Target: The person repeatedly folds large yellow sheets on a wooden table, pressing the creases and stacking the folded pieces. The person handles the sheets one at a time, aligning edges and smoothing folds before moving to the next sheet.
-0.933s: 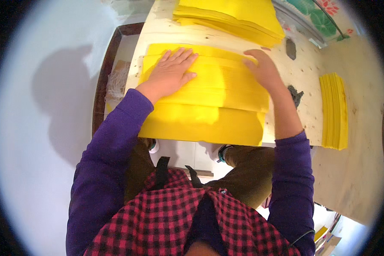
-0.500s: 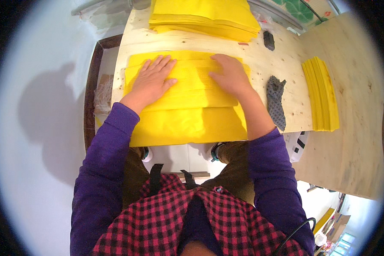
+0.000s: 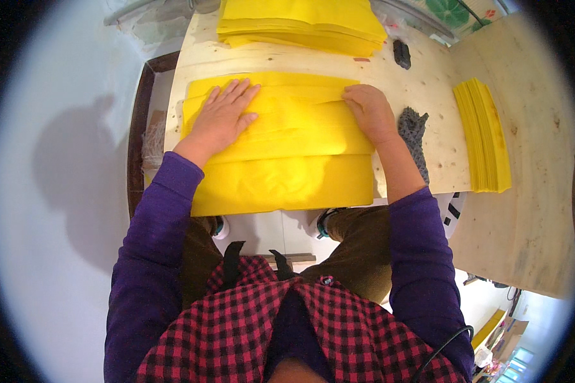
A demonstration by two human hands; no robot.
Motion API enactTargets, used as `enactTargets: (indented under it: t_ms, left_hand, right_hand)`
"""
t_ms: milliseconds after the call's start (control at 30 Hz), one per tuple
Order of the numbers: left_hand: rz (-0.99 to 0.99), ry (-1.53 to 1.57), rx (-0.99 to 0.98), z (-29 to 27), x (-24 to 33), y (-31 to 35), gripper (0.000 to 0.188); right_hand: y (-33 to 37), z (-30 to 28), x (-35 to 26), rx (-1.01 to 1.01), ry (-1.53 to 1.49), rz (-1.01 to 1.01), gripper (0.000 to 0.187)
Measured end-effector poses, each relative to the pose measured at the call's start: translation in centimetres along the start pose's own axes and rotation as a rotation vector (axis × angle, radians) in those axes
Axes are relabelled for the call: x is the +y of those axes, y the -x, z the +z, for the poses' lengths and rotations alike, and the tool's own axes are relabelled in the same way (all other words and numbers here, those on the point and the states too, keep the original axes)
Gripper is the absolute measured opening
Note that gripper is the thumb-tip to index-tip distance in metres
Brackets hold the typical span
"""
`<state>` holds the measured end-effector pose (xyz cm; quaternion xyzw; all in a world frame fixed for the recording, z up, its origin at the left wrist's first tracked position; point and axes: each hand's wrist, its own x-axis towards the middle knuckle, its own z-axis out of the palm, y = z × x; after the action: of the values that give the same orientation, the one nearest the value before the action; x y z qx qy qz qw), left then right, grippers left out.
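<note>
Yellow felt-like sheets (image 3: 281, 182) lie layered and folded in front of me, their near edge at the front of the wooden table. My left hand (image 3: 220, 118) rests flat on the left part of the upper layers, fingers stretched and thumb apart. At the right edge of the folded part, my right hand (image 3: 370, 112) is closed, with its fingertips pinching the edge of the upper yellow layer. The thumb is mostly hidden beneath the fingers.
A thick pile of yellow sheets (image 3: 300, 25) sits at the far side of the table (image 3: 195, 48). Right of my right hand lie a crumpled grey patterned cloth (image 3: 413, 140) and a small black block (image 3: 401, 54). Folded yellow pieces (image 3: 482, 137) stand farther right, beside a wooden panel (image 3: 524, 159).
My right hand has slid right from the middle of the folded layers to their right edge, and its fingers have closed. The left hand stays flat in nearly the same place.
</note>
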<state>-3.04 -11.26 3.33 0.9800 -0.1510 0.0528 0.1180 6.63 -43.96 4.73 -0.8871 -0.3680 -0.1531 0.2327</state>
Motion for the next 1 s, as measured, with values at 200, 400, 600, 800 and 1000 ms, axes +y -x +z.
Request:
enactTargets:
  t_ms: [200, 400, 600, 800, 1000]
  left_hand:
    - [0.121, -0.027, 0.049, -0.3, -0.8, -0.2, 0.048]
    - [0.177, -0.015, 0.055, -0.4, -1.3, -0.3, 0.045]
    - [0.184, 0.041, 0.064, -0.1, -1.5, -0.2, 0.044]
    - [0.186, 0.092, 0.077, 0.1, -1.8, 0.0, 0.045]
    - [0.211, 0.063, 0.097, 0.2, -1.6, 0.0, 0.041]
  right_hand:
    - [0.7, 0.7, -0.8, 0.053, 0.017, 0.018, 0.009]
    - [1.1, 0.7, -1.1, 0.09, 0.006, -0.055, 0.012]
    - [1.3, 0.9, -1.0, 0.092, -0.033, -0.043, 0.012]
    - [0.6, -0.6, -1.7, -0.015, -0.032, -0.016, 0.013]
    - [-2.9, 0.3, -6.8, 0.017, -0.102, 0.035, 0.037]
